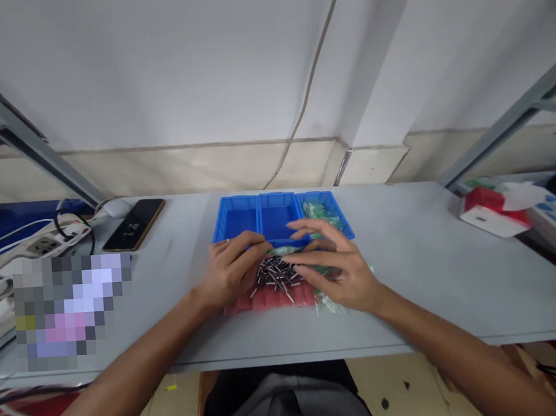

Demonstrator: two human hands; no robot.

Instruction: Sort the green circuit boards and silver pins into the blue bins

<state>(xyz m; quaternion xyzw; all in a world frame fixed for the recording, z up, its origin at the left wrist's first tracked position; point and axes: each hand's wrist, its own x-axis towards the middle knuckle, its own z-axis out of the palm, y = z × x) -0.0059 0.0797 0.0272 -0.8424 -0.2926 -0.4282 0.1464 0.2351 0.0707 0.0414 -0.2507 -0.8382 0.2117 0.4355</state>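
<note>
A heap of small dark metal pins lies on a flat red ribbed tray in the middle of the grey table. My left hand curls over the heap's left side, fingers bent and pinched near the pins. My right hand hovers over the heap's right side, fingers spread and bent, its fingertips by a small clear green-tinted bag. More such bags lie under my right hand. Whether either hand grips anything is hidden.
Three blue bins stand side by side behind the heap; the right one holds green bags. A phone, power strip and cables sit at left. Red and white boxes are at right. Metal frame legs rise at both sides.
</note>
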